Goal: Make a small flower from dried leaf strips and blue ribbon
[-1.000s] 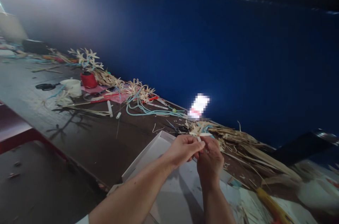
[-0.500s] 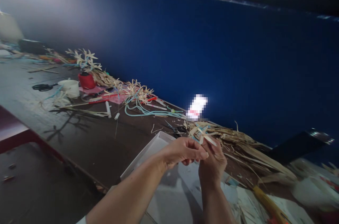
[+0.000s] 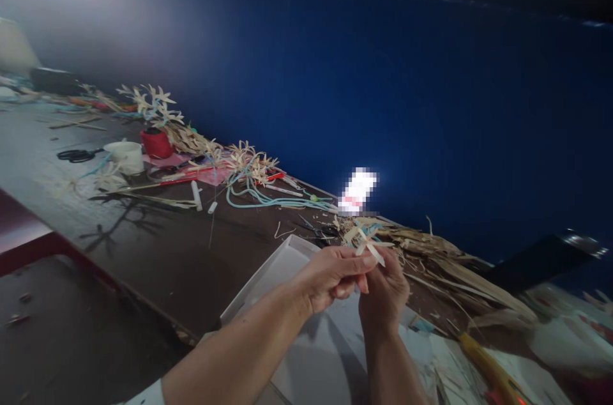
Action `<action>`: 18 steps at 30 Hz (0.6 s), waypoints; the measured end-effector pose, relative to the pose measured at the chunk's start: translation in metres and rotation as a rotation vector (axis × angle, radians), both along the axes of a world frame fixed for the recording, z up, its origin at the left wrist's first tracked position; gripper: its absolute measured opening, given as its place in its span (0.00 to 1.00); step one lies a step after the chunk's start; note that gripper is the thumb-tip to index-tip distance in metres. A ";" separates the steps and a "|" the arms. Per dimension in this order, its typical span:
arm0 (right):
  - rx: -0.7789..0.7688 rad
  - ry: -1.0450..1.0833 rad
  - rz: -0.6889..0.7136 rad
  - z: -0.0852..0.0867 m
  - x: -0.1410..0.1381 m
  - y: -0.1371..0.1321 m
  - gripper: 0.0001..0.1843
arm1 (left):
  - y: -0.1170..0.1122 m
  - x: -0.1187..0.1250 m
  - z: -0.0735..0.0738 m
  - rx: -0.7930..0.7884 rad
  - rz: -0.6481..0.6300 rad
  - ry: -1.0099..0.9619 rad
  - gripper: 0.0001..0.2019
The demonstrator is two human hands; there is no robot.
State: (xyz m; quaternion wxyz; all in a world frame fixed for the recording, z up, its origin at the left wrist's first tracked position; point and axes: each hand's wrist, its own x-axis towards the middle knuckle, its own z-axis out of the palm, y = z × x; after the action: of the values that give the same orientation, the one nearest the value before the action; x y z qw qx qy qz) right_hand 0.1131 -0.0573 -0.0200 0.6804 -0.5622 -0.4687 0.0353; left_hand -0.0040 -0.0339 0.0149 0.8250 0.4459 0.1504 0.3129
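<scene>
Pinching a straw flower point(image 3: 369, 243) at its base between the closed fingertips of the left hand point(image 3: 335, 274) and the curled right hand point(image 3: 385, 290), with the petals standing free just above the knuckles, probably so that the strips are not getting crushed. Holding the work raised over a white tray point(image 3: 268, 274) just below both hands, with a pile of dried leaf strips point(image 3: 445, 264) lying just beyond the right hand, apparently within easy reach. Hiding the flower's stem and the right fingertips behind the left fingers; blurring a yellow-handled tool point(image 3: 488, 366) beside the right forearm beyond identification.
</scene>
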 end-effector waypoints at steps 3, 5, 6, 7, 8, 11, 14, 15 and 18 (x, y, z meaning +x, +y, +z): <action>0.022 0.030 0.079 -0.001 -0.002 0.001 0.11 | 0.000 0.002 -0.002 -0.037 0.015 -0.018 0.20; 0.048 0.029 0.101 -0.002 -0.003 0.003 0.11 | -0.001 0.003 -0.002 -0.051 0.036 -0.026 0.20; 0.061 0.027 0.107 -0.003 -0.002 0.003 0.11 | -0.001 0.004 -0.002 -0.056 0.048 -0.032 0.20; 0.065 0.022 0.115 -0.004 -0.002 0.004 0.11 | -0.001 0.004 -0.002 -0.061 0.058 -0.037 0.20; 0.064 0.015 0.118 -0.004 -0.002 0.004 0.11 | -0.001 0.005 -0.002 -0.065 0.067 -0.039 0.20; 0.041 -0.016 0.106 -0.004 -0.002 0.003 0.10 | -0.001 0.006 -0.001 -0.074 0.071 -0.045 0.20; 0.037 -0.010 0.100 -0.002 -0.003 0.002 0.10 | -0.002 0.007 -0.001 -0.074 0.075 -0.061 0.19; 0.034 -0.003 0.106 -0.002 -0.004 0.002 0.10 | -0.002 0.007 -0.002 -0.074 0.079 -0.067 0.19; 0.014 0.007 0.113 -0.001 -0.005 0.002 0.10 | -0.002 0.008 -0.002 -0.073 0.097 -0.072 0.19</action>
State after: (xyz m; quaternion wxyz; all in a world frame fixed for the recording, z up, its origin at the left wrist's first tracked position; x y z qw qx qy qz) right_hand 0.1077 -0.0555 -0.0213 0.6828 -0.5299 -0.4977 0.0722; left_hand 0.0036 -0.0361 0.0124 0.8295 0.3961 0.1534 0.3625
